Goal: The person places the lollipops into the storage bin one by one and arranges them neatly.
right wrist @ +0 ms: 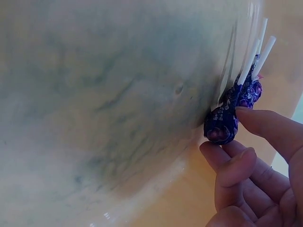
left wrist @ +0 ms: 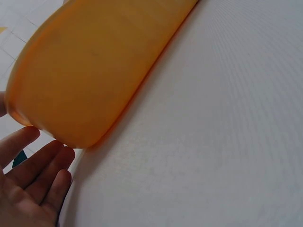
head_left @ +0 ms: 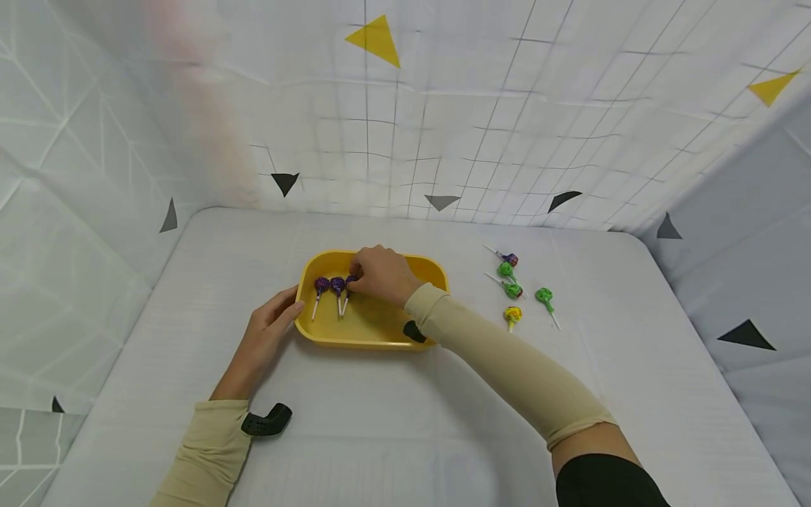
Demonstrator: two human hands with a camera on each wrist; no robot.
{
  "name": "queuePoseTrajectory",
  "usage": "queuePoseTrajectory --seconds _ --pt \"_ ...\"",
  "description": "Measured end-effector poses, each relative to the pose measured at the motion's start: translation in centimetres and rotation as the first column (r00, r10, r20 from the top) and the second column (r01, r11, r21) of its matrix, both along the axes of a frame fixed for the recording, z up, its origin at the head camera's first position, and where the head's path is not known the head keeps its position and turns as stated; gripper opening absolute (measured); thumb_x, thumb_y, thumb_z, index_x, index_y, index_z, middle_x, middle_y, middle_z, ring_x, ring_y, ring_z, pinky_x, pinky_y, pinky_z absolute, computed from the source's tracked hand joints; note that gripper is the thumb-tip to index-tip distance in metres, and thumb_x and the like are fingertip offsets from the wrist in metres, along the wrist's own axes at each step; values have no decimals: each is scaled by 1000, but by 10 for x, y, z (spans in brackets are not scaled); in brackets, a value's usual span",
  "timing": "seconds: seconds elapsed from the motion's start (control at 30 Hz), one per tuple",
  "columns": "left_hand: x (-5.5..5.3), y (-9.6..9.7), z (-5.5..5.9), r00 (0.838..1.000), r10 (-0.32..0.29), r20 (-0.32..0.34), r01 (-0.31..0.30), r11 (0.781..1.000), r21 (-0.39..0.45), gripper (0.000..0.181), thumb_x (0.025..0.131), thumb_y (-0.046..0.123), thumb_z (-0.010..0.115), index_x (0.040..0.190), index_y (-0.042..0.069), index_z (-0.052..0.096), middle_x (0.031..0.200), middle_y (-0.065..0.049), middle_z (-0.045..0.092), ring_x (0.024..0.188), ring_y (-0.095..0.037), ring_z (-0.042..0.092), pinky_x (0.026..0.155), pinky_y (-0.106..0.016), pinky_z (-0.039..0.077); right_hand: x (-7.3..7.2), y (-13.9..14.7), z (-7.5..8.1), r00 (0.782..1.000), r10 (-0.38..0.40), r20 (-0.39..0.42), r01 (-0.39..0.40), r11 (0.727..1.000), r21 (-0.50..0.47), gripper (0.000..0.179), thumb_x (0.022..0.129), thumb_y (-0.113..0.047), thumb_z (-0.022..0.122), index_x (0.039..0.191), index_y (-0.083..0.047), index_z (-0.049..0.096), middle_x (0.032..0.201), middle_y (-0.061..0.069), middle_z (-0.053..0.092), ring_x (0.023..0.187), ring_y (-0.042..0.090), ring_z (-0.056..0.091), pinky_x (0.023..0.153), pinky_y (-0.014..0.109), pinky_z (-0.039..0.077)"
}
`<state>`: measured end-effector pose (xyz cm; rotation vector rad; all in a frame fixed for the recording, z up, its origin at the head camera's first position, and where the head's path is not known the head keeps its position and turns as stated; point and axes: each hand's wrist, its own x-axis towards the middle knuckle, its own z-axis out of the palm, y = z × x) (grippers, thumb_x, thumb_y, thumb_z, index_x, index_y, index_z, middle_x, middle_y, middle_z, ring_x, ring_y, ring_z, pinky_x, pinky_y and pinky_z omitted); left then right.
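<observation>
A yellow plastic tray (head_left: 367, 343) stands mid-table, with two purple-wrapped lollipops (head_left: 322, 284) side by side in its left part. Reaching in from the right, my right hand (head_left: 385, 273) pinches a third purple lollipop (right wrist: 221, 126) by its wrapped head between thumb and fingertips. That lollipop is right beside the others, its white stick pointing toward the tray's near side. My left hand (head_left: 271, 325) is at the tray's left end, thumb on the rim and fingers beside the outer wall. In the left wrist view its fingertips (left wrist: 66, 153) touch the tray's underside edge.
To the tray's right lie loose lollipops on the white table: a purple one (head_left: 510, 259), several green ones (head_left: 544, 296) and a yellow one (head_left: 512, 315). A white sheet with grid lines and triangles (head_left: 374, 41) hangs behind the table; pale sheets flank both sides.
</observation>
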<state>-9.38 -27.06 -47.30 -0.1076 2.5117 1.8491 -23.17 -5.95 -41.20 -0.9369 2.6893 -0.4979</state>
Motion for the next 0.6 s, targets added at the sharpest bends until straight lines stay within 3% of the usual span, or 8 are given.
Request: queuePoseTrajectory --seconds 0.6 --pt "0 0 -1 1000 -1 -6 1 1000 9 55 109 40 52 156 13 46 160 -10 48 150 -26 42 125 -50 34 0 3 4 1000 -12 -3 12 1000 -3 28 95 -35 76 111 -12 78 108 1 77 90 14 70 83 30 62"
